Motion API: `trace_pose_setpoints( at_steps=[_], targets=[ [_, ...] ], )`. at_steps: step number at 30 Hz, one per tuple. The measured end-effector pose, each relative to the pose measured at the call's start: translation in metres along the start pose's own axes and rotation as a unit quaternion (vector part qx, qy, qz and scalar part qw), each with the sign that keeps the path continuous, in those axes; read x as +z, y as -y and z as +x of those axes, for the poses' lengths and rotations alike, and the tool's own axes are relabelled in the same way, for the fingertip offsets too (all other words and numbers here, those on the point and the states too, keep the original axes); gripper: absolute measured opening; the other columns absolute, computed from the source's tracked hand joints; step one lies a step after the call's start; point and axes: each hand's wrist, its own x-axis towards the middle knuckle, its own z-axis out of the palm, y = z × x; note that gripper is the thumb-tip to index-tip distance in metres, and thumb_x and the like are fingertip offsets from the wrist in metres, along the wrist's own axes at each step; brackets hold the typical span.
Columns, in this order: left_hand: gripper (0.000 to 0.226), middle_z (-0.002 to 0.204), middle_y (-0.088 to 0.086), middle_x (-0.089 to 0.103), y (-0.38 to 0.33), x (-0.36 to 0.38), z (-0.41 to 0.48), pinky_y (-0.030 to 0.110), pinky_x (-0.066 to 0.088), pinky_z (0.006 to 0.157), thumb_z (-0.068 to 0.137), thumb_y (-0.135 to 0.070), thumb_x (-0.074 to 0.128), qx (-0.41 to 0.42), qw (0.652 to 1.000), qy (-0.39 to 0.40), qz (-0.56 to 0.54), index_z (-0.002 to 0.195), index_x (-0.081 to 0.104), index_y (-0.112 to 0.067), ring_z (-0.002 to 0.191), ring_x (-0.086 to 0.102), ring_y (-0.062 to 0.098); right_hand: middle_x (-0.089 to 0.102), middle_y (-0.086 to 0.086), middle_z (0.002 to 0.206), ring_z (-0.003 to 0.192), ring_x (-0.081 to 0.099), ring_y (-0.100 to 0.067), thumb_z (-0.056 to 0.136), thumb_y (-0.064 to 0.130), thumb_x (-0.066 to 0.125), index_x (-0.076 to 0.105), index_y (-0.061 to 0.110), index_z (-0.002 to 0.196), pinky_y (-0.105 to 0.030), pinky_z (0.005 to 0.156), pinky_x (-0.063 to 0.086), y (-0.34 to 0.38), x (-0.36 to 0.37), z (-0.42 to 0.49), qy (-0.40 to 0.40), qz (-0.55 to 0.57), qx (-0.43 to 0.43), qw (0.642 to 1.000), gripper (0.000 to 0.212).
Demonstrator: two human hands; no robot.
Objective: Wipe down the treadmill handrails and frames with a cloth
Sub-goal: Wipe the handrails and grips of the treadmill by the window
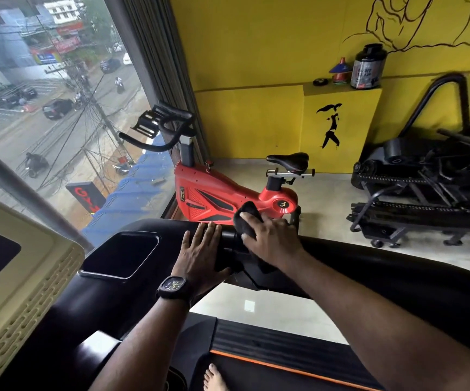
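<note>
1. Console [25,277], far left: pale vented housing, well clear of both hands; low risk unless the wipe travels back that way, where the cloth could drag across the panel.
2. Recess [121,253] in the black frame, beside the left hand: a deep tray with a rim; I judge that grime pushed along the frame could collect there and get missed.
3. Watch [173,287] on the left wrist: it sits close above the glossy black frame; if the wrist drops, the case may scuff it.
4. Left hand [200,255]: flat on the frame, fingers [204,235] straight and together, holding nothing; it serves as a brace. Leaning on it would leave fresh prints on the surface.
5. Bare foot [214,379] on the deck [270,348]: toes only in view; a reach across the rail could shift weight and cause a slip.
6. Handrail [229,237]: the black tube runs between the two hands and away to the right; its underside is hidden, so I cannot tell whether it is clean.
7. Cloth [246,218]: dark, bunched, lying over the top of the handrail under the right hand; against black plastic it is easy to misjudge coverage.
8. Right hand [270,241]: fingers [256,221] curled over the cloth, thumb tucked against it, pressing it to the rail; the loose fold ahead of the fingertips could slip free and drop toward the red exercise bike [214,193] behind.
9. Long rail stretch [397,272], right: no cloth on it; I judge most of the wiping remains.
</note>
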Motion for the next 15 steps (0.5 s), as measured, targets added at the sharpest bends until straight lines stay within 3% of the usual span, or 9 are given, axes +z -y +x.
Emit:
trace_pose_setpoints(
  at_steps=[3,5,8,10,13,15],
  targets=[
    [0.109,0.163,0.006,0.022,0.000,-0.001,-0.001,0.055,0.016,0.120,0.068,-0.076,0.041,0.003,1.000,-0.003,-0.004,0.156,0.022,-0.015,0.152,0.014,0.027,0.062,-0.011,0.129,0.106,0.062,-0.039,0.085,0.054,0.064,0.050,0.039,0.145,-0.053,0.085,0.050,0.002,0.007,-0.014,-0.052,-0.008,0.034,0.998,0.063],
    [0.109,0.163,0.007,0.023,0.000,-0.002,-0.001,0.055,0.016,0.119,0.068,-0.076,0.039,0.006,1.000,-0.003,-0.009,0.156,0.023,-0.014,0.152,0.015,0.028,0.065,-0.011,0.124,0.102,0.062,-0.039,0.076,0.050,0.074,0.058,0.037,0.139,-0.056,0.084,0.050,0.009,0.021,-0.029,-0.080,-0.049,-0.003,0.996,0.065],
    [0.109,0.163,0.007,0.023,0.000,-0.002,0.000,0.054,0.015,0.119,0.070,-0.079,0.040,0.007,1.000,-0.003,-0.010,0.156,0.024,-0.014,0.152,0.015,0.027,0.064,-0.006,0.127,0.104,0.063,-0.037,0.083,0.058,0.054,0.053,0.041,0.141,-0.051,0.084,0.048,0.005,0.014,-0.020,-0.050,-0.051,-0.059,0.996,0.060],
    [0.109,0.163,0.006,0.023,0.000,-0.002,0.000,0.054,0.015,0.119,0.070,-0.080,0.040,0.009,1.000,-0.005,-0.011,0.156,0.024,-0.014,0.152,0.015,0.026,0.062,-0.006,0.132,0.106,0.064,-0.039,0.088,0.060,0.045,0.045,0.043,0.147,-0.049,0.084,0.050,-0.006,0.001,-0.007,0.000,-0.031,-0.038,0.999,0.062],
    [0.106,0.161,0.008,0.028,0.000,-0.002,-0.001,0.053,0.019,0.119,0.072,-0.076,0.039,0.034,0.999,-0.012,0.002,0.154,0.028,-0.011,0.151,0.019,0.026,0.061,-0.011,0.131,0.106,0.063,-0.040,0.088,0.055,0.044,0.047,0.039,0.147,-0.051,0.084,0.051,-0.005,0.003,-0.016,-0.037,-0.016,0.045,0.998,0.061],
    [0.103,0.159,0.010,0.031,0.001,-0.001,-0.001,0.053,0.023,0.119,0.073,-0.074,0.040,0.050,0.999,-0.019,0.009,0.153,0.031,-0.009,0.150,0.023,0.027,0.064,-0.014,0.125,0.102,0.062,-0.040,0.082,0.051,0.056,0.057,0.035,0.141,-0.054,0.081,0.050,0.004,0.017,-0.033,-0.073,-0.042,0.034,0.996,0.061]
  ],
)
